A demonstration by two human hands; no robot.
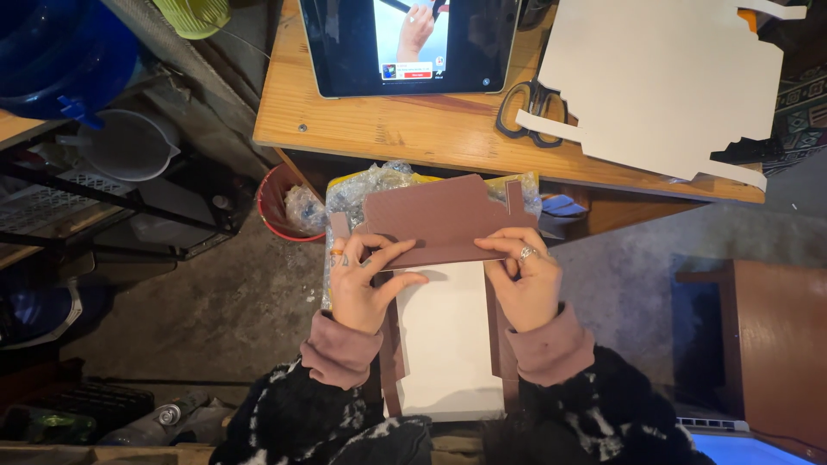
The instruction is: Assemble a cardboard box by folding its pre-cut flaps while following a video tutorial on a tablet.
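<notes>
A flat die-cut cardboard box blank (446,344), brown outside and white inside, rests on my lap below the table edge. Its upper brown flap (439,215) is bent up toward the table. My left hand (366,280) pinches the flap's lower left edge, thumb on the white panel. My right hand (527,280), with a ring, pinches the flap's lower right edge. Both hands press along the fold line.
A wooden table (413,129) holds a tablet (409,43) showing a video, black scissors (532,108) and a large white cardboard cut-out (663,86). A red bucket (280,207) and crinkled plastic bag (370,185) sit below. Shelves with containers stand left; brown furniture is right.
</notes>
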